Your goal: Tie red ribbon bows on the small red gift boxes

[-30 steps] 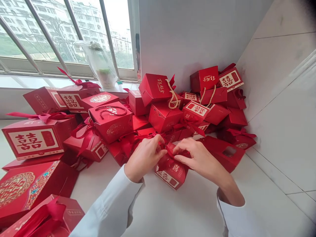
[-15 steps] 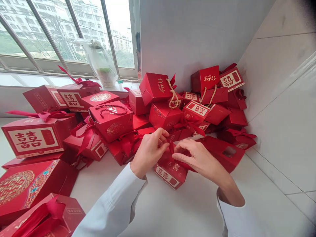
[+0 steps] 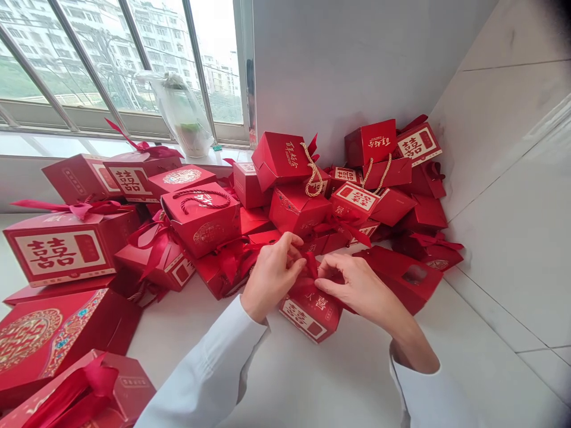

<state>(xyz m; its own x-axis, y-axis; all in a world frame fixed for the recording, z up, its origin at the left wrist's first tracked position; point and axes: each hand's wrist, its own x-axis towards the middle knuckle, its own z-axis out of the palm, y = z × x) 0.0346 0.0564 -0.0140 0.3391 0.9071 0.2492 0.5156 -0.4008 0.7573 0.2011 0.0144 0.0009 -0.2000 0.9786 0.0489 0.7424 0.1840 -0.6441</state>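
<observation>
A small red gift box with a gold-and-white double-happiness label lies tilted on the white counter, directly under my hands. A red satin ribbon rises from its top in a narrow loop. My left hand pinches the ribbon from the left side, and my right hand pinches it from the right. Their fingers hide most of the box top and the ribbon's knot area. White shirt cuffs cover both wrists.
A heap of red boxes and bags with ribbons and gold cords fills the counter behind and left. Large red bags lie at lower left. A window and a plastic bag on its sill stand behind; a tiled wall rises right.
My left hand has shifted right toward the box. The ribbon now stands in a more upright loop between my fingers, and the box stays in place.
</observation>
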